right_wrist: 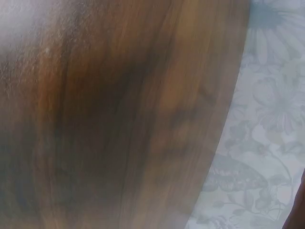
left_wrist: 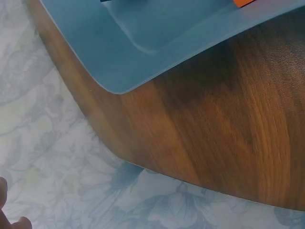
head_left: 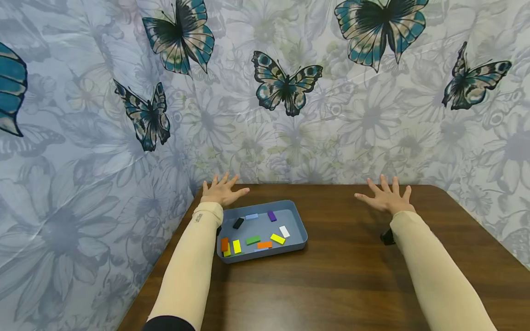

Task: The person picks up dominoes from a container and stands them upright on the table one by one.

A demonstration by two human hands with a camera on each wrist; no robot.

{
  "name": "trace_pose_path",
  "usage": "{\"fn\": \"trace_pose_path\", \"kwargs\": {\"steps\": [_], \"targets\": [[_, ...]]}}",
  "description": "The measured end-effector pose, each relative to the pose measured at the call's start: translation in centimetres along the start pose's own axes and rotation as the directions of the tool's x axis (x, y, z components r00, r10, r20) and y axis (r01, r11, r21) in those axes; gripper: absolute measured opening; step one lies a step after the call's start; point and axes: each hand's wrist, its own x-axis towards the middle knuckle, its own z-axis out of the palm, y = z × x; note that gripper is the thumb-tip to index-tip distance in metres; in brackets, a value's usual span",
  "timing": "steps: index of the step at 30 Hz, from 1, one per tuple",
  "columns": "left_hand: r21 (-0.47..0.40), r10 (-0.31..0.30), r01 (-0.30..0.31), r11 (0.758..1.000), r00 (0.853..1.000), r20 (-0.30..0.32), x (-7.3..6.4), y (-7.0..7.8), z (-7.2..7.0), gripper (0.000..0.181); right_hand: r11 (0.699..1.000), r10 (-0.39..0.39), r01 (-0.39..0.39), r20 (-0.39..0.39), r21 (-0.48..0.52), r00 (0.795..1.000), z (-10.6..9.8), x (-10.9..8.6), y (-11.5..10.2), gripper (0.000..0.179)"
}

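In the head view my left hand [head_left: 220, 191] is spread with straight fingers, above the far left part of the table, just beyond a blue-grey tray [head_left: 301, 230]. My right hand [head_left: 387, 198] is spread likewise, over the far right part. Neither one holds anything. Inside the tray lie several small coloured blocks: a black block [head_left: 238, 223], a purple block [head_left: 271, 216], a white block [head_left: 284, 231], a green block [head_left: 252, 240], and orange, yellow and light blue ones. The left wrist view shows a tray corner [left_wrist: 119, 71] and a few fingertips [left_wrist: 21, 223] at the lower left.
The brown wooden table [head_left: 323, 285] has rounded far corners. Behind it and to the left hangs a floral cloth [head_left: 232, 128] with printed butterflies. In the right wrist view the table's edge curves beside the cloth.
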Motion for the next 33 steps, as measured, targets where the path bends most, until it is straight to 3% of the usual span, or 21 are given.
{"fn": "trace_pose_path", "kwargs": {"steps": [8,16,20,33], "targets": [[-0.013,0.004,-0.004,1.000,1.000,-0.003,-0.4,-0.2,-0.3,0.088,1.000,0.002,-0.002,0.045,0.014,0.999,0.7,0.2,-0.4,0.102],[-0.081,0.046,-0.048,0.996,0.999,-0.026,-0.6,-0.9,-0.2,0.090,0.997,-0.022,0.019,0.050,0.071,0.999,1.1,0.8,-2.0,0.100],[-0.164,0.077,-0.084,0.983,0.996,-0.046,-1.0,-1.6,-0.2,0.092,0.995,-0.034,0.031,0.031,0.098,0.999,1.0,1.1,-3.2,0.100],[-0.339,0.082,-0.097,0.936,0.995,-0.057,-2.9,-4.8,1.0,0.092,0.982,-0.112,0.110,0.004,0.150,0.994,1.4,2.0,-6.6,0.097]]}}
